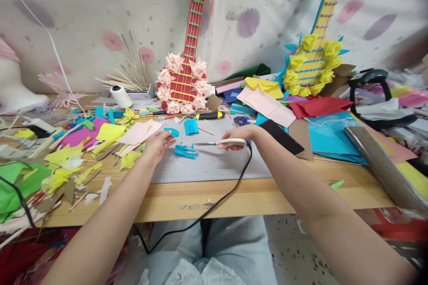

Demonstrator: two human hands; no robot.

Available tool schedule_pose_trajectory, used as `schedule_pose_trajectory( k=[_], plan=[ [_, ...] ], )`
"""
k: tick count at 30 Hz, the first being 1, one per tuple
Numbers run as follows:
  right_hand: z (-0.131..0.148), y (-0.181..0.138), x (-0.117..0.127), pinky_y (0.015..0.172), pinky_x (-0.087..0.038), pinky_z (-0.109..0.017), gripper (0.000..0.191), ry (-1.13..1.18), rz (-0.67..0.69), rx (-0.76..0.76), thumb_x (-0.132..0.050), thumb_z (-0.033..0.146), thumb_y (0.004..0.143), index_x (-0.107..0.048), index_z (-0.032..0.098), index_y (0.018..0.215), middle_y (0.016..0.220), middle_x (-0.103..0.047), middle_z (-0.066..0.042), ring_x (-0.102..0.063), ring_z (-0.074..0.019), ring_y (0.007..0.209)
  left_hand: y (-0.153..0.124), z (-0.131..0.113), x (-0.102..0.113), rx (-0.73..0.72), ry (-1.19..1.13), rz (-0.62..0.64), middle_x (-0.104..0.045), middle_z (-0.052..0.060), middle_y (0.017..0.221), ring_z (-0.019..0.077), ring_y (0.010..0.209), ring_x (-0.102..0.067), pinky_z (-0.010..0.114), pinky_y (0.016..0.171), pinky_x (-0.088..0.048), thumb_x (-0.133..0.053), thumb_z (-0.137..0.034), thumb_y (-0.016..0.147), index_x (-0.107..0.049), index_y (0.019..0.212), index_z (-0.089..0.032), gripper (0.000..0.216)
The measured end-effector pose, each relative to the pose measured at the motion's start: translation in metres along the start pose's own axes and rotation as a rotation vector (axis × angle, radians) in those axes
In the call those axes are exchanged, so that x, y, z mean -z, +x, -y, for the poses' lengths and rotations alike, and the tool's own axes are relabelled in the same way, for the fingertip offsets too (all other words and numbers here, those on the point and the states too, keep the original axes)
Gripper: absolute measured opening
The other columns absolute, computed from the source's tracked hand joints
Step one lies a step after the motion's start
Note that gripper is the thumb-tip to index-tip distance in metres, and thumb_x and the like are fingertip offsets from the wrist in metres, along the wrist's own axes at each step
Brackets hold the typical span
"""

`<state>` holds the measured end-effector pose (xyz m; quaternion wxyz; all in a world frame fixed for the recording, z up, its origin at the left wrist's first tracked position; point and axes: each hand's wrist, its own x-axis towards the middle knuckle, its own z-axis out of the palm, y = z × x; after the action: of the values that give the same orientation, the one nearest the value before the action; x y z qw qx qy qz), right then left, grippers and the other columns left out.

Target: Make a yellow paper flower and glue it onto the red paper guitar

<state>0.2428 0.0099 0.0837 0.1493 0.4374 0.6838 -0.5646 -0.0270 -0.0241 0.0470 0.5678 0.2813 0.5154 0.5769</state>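
My left hand (pixel 156 146) pinches a small blue paper piece (pixel 171 132) above the left side of the grey cutting mat (pixel 214 171). In my right hand (pixel 238 137) is a pair of scissors (pixel 230 142) with pale handles, its blades pointing left. Below the blade tips lies a pile of fringed blue paper strips (pixel 186 151). Another blue paper piece (pixel 191 127) rests on the mat between my hands, a little farther back. Beyond my right hand lies a blue glue gun (pixel 243 120), partly hidden; a black cord runs from near that hand toward the table edge.
A red paper guitar (pixel 183 82) with pink flowers and a yellow one (pixel 309 69) lean at the back. Coloured sheets (pixel 329 136) pile up on the right, paper scraps (pixel 67 160) on the left. A yellow-black cutter (pixel 210 116) lies behind the mat.
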Motion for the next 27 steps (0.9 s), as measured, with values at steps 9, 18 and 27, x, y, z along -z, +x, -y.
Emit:
schedule_pose_trajectory(
  k=[9,18,27],
  plan=[
    [0.009,0.019,-0.040,0.047,-0.037,-0.021,0.040,0.353,-0.719,0.494,-0.062,0.051,0.066,-0.043,0.017,0.076,0.062,-0.054,0.001,-0.049,-0.0080,0.052,-0.006,0.010,-0.017,0.014,0.024,0.116,-0.063,0.002,0.063,0.0126,0.063,-0.061,0.031,0.072,-0.051,-0.071,-0.015,0.054,-0.057,0.064,-0.011,0.018],
    [0.031,0.055,-0.058,0.067,-0.044,-0.028,0.044,0.498,-0.812,0.682,-0.071,0.038,0.054,-0.042,0.018,0.081,0.080,-0.055,-0.001,-0.053,-0.0126,0.073,-0.016,0.008,-0.029,-0.002,0.118,0.206,-0.059,-0.002,0.056,0.0123,0.057,-0.060,0.032,0.072,-0.049,-0.077,-0.019,0.045,-0.056,0.058,-0.013,0.025],
    [0.032,0.058,-0.064,0.066,-0.043,-0.028,0.037,0.426,-0.916,0.749,-0.064,0.032,0.060,-0.037,0.021,0.083,0.076,-0.052,0.002,-0.052,-0.0121,0.069,-0.010,0.021,-0.020,-0.038,0.071,0.287,-0.061,-0.001,0.057,0.0135,0.059,-0.062,0.028,0.068,-0.049,-0.079,-0.021,0.042,-0.060,0.059,-0.014,0.027]
  ],
)
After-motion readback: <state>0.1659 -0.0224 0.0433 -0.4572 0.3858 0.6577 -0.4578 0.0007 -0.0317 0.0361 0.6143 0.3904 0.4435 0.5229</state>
